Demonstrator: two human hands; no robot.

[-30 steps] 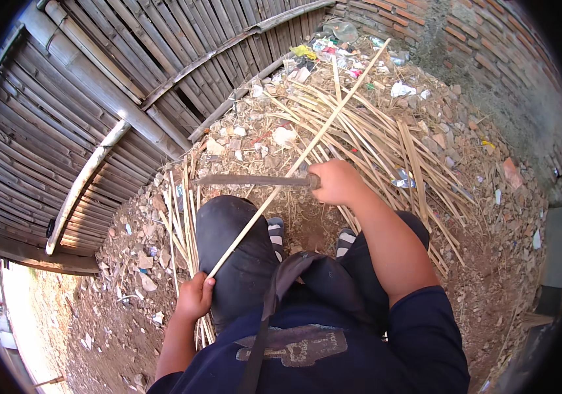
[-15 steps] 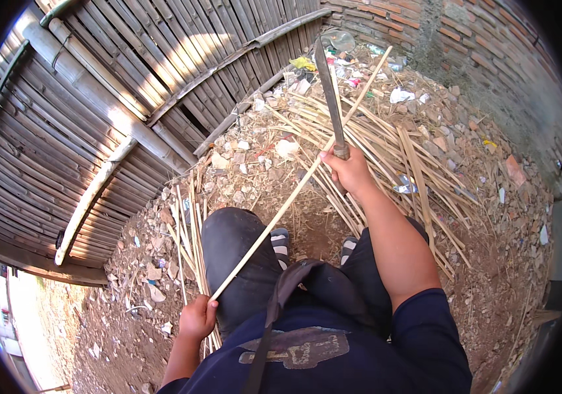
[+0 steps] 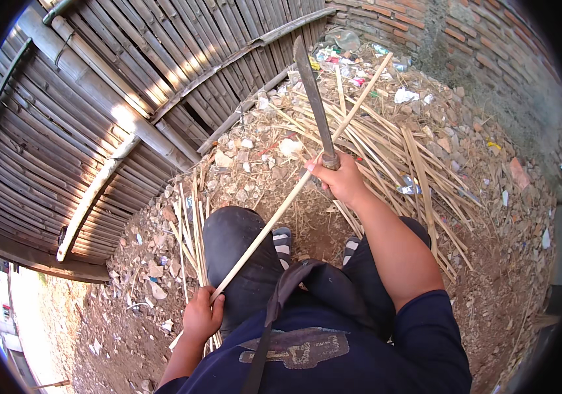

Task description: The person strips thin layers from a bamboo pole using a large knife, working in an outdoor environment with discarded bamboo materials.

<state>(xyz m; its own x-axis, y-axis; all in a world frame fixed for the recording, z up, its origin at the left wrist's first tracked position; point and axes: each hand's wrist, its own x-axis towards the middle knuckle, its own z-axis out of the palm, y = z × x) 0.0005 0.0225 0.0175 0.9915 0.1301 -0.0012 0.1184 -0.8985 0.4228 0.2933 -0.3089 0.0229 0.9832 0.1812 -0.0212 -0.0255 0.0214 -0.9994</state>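
Hand (image 3: 202,316) of the left arm is closed, grasping a pale stick (image 3: 263,234) close to its near end. We follow the stick past the left knee (image 3: 233,231) toward the far right. The right hand (image 3: 343,178) is clenched around the handle of a long knife (image 3: 315,102), blade pointing far and slightly left; its thumb side meets the stick. Just left of the knee we see a narrow bundle of sticks (image 3: 190,240); farther right, a loose pile (image 3: 386,151) on stony ground. Beyond, we note a bamboo fence (image 3: 222,56) far left and a brick wall (image 3: 464,39) far right.
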